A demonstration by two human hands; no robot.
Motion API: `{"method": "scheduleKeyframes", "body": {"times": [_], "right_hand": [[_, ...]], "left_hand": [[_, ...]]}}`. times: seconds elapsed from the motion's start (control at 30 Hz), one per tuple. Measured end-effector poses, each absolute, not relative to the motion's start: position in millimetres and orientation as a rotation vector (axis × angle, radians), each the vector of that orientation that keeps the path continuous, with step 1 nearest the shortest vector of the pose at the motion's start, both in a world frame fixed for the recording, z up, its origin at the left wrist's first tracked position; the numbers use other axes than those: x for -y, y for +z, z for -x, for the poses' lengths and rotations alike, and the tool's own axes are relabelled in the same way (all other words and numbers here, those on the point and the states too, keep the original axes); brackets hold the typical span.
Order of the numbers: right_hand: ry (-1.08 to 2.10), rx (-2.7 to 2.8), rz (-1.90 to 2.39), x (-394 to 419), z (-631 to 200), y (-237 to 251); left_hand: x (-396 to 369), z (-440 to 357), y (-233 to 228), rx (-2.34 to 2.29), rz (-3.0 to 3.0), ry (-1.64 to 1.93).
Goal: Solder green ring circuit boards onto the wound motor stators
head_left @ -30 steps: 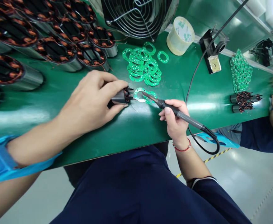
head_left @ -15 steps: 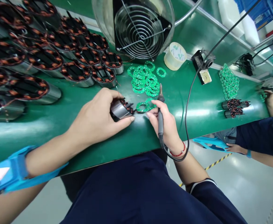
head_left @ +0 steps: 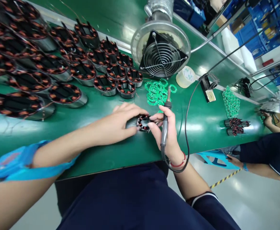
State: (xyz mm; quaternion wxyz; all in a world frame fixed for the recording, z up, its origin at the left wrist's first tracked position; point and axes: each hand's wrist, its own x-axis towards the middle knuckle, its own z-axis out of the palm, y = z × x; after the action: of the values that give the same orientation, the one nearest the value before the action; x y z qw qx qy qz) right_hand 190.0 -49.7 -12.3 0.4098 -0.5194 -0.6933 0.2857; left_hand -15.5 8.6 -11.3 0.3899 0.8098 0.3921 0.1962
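My left hand (head_left: 120, 123) grips a small motor stator (head_left: 142, 122) with copper windings, resting on the green bench (head_left: 94, 127). My right hand (head_left: 165, 132) holds a soldering iron (head_left: 165, 123) upright in the palm, tip pointing away, while its fingertips touch the stator's open end. A pile of green ring-shaped circuit boards (head_left: 157, 91) lies just beyond both hands. A blue strap (head_left: 22, 163) wraps my left wrist.
Several larger wound stators (head_left: 65, 75) crowd the bench's left and back. A fume fan (head_left: 162, 54), a tape roll (head_left: 185, 76) and an iron stand (head_left: 208, 88) sit behind. More green boards (head_left: 230, 102) and two small stators (head_left: 235, 126) lie right, near another person's hand (head_left: 268, 120).
The iron swung from pointing at a green ring board to upright in my palm. My right fingers came onto the stator, which my left hand turned open-end toward me.
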Motion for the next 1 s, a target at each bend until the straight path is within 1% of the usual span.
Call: {"method": "scheduleKeyframes", "body": {"times": [0.1,0.17,0.27,0.43,0.5,0.63,0.87,1.0], "right_hand": [[0.583,1.801,1.513,61.4,-183.9,-6.0],[0.592,1.858,1.621,66.0,-181.0,-1.2],[0.698,1.950,1.712,67.1,-185.7,8.2],[1.067,1.923,1.695,61.7,-216.6,23.0],[1.059,1.898,1.698,57.1,-225.7,26.8],[0.761,1.958,1.693,44.8,-222.7,32.2],[0.172,2.329,1.744,30.9,-187.6,35.0],[-0.034,2.383,1.714,29.3,-177.2,28.9]], "left_hand": [[-13.0,15.5,-8.3,-0.957,-1.907,0.505],[-12.7,12.0,-6.2,-1.034,-1.862,0.505],[-9.7,9.7,-3.9,-1.078,-1.898,0.483],[-9.9,19.8,-1.2,-0.938,-1.999,0.326],[-10.2,20.5,-0.6,-0.920,-2.004,0.321],[-7.6,12.2,-5.1,-0.924,-2.004,0.419],[-5.7,-1.3,-22.3,-1.083,-1.978,0.567],[-5.7,-7.7,-23.4,-1.082,-1.992,0.586]]}}
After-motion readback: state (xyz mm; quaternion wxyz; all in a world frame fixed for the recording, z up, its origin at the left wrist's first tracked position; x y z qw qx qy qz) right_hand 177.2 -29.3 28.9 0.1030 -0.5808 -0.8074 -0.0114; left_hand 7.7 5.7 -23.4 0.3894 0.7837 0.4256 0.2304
